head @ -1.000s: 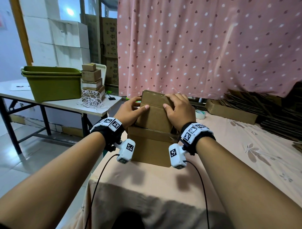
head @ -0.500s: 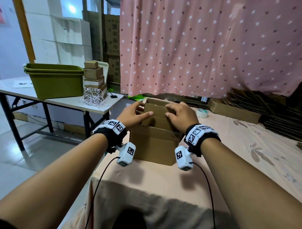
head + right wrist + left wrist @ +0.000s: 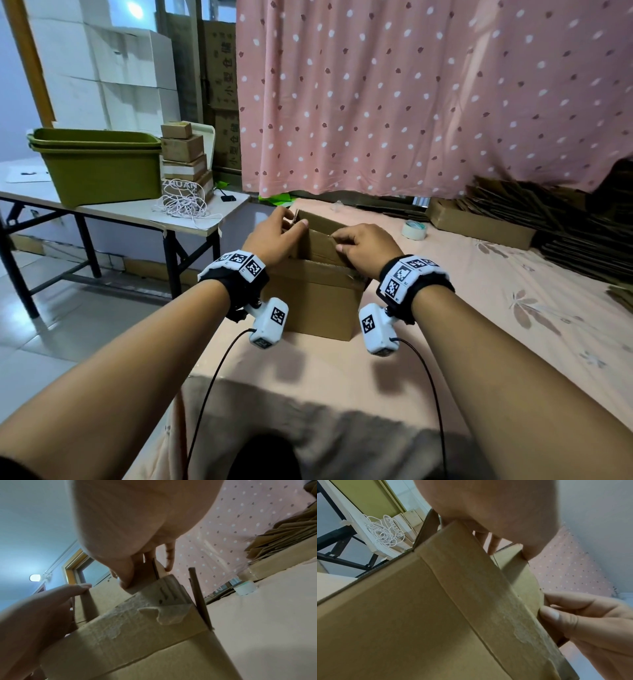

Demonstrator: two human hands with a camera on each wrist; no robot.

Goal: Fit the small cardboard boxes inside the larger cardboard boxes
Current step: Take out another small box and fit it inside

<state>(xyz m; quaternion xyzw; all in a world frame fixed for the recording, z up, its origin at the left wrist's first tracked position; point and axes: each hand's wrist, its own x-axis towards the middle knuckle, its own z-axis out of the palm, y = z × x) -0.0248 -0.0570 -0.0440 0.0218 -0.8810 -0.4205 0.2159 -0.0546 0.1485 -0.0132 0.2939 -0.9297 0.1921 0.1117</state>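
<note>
Pushing the smaller box [image 3: 322, 240] down into the larger box [image 3: 315, 301] is the step in hand, as I judge it — the inner one already sits deep between the outer walls, and only its upper part stands above the rim. The larger box stands near the front left corner of the cloth-covered table [image 3: 479, 342]. The left hand [image 3: 274, 236] pinches the left upper edge of the cardboard, thumb on one side and curled fingers on the other. The right hand [image 3: 364, 245] holds the right upper corner in the same way, fingers bent over the edge. A strip of old tape [image 3: 164, 614] peels off the outer box on the right side. The next move probably calls for an even press on both sides, so that the smaller box goes down straight — if one side leads, it may jam against the wall.
</note>
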